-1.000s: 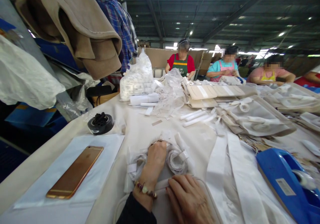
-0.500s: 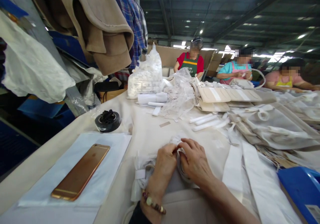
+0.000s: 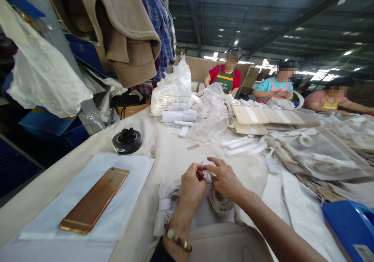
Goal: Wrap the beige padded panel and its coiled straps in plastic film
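Observation:
My left hand (image 3: pixel 193 186), with a beaded bracelet at its wrist, is closed in a pinch on thin white wrapping (image 3: pixel 208 175). From the other side, my right hand (image 3: pixel 228 181) grips the same wrapping between thumb and fingers. What exactly lies between the fingertips is partly hidden. Just below my right hand sits a coiled beige strap (image 3: pixel 220 204). Nearest my body lies a flat beige fabric piece (image 3: pixel 228 242). A bundle with a white band (image 3: pixel 164 204) rests left of my left wrist.
A phone (image 3: pixel 95 199) lies on white sheets (image 3: pixel 140 168) at left, near a black tape roll (image 3: pixel 127 141). Farther back stand a full plastic bag (image 3: pixel 172 90) and stacked beige pieces (image 3: pixel 251 115). A blue container (image 3: pixel 349 223) is at right. Several people work across the table.
My right hand has lifted slightly off the coiled strap, so more of the coil shows. My fingers have shifted on the white wrapping. The camera view has moved a little.

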Motion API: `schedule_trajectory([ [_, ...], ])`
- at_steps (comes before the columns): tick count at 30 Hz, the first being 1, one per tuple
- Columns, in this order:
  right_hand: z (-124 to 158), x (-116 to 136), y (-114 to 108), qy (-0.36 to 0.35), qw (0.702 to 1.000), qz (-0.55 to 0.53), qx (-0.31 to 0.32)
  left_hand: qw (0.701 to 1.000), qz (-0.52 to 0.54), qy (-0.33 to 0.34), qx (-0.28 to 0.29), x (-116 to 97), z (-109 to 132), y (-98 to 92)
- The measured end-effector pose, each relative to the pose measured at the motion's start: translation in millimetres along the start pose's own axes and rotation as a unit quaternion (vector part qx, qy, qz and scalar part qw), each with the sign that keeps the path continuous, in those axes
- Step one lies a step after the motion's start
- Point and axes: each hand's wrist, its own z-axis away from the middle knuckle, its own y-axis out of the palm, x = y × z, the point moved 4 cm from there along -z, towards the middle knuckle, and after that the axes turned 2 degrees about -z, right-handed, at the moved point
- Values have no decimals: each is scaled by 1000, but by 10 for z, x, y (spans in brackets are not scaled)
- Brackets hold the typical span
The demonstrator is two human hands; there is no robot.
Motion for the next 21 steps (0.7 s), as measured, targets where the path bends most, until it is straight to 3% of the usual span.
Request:
schedule_trajectory([
  [14, -116, -89, 40, -46, 995, -60, 66, 993, 114, 37, 6, -25, 29, -14],
  [21, -116, -67, 91, -40, 989, -133, 59, 984, 170, 58, 3, -41, 34, 0],
])
